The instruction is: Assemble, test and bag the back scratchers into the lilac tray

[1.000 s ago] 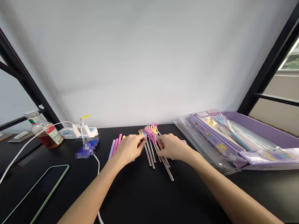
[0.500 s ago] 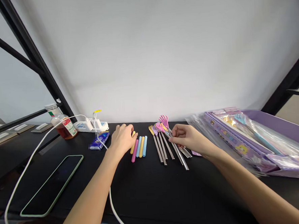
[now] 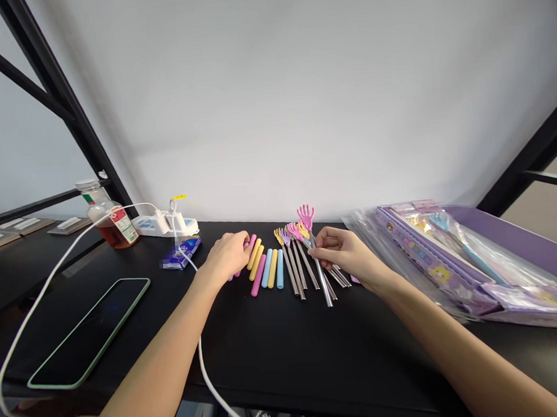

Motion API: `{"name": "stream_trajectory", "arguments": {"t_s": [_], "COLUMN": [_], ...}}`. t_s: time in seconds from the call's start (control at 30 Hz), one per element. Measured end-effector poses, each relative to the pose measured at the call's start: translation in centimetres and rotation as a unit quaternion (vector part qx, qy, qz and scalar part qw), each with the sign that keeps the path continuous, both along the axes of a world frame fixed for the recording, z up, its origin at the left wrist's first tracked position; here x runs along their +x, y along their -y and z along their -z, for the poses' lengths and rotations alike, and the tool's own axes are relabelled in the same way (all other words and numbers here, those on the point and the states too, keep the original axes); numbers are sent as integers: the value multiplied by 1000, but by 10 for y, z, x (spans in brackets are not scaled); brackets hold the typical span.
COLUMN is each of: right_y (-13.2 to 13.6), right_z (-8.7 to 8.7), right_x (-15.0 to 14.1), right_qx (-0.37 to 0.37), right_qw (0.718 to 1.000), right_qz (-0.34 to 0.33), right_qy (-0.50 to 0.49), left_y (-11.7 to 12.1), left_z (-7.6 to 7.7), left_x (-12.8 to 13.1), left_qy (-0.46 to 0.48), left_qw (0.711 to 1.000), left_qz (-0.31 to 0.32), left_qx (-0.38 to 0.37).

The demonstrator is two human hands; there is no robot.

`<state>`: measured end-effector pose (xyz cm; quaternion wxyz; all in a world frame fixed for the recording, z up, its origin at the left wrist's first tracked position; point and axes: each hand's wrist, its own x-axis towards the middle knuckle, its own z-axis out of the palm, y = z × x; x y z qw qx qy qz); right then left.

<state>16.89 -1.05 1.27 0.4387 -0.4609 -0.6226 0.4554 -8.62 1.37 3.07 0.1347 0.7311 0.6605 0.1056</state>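
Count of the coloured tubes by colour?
Pink tubes: 2
Yellow tubes: 3
Blue tubes: 2
Total: 7 visible; the left hand covers part of the row, so more may lie under it.

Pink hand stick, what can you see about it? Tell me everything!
The pink hand stick is a shiny, silver-looking metal rod with a small, flat pink hand on top, its fingers spread and probably plastic. It stands tilted, pink end up, above the black table. The person's right hand pinches it just below the pink hand. Its lower end is near other metal rods, but I cannot tell whether it touches them.
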Motion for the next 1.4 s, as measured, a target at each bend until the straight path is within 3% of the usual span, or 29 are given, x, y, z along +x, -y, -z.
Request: {"name": "stream_trajectory", "arguments": {"t_s": [0.1,0.23,0.43,0.87,1.1,1.3,1.4], "right_y": [-2,-4,-2,-2,1,1,0], "right_z": [3,4,1,2,-5,-6,-5], "right_x": [2,4,4,4,2,4,5], "right_qx": [-2,-1,8,11,6,12,8], "right_qw": [1000,1000,1000,1000,1000,1000,1000], "right_qz": [4,5,12,0,11,15,16], "right_qy": [3,8,11,10,3,2,-5], "left_y": [2,7,13,16,16,18,15], "left_z": [-2,-5,-6,0,9,7,5], "left_x": [-1,0,9,26,31,35,33], "left_qy": [5,12,-1,-44,-89,-81,4], "left_qw": [998,995,991,989,987,991,994], "left_qz": [36,102,135,132,97,63,51], "left_qx": [45,20,16,56,92,89,99]}}
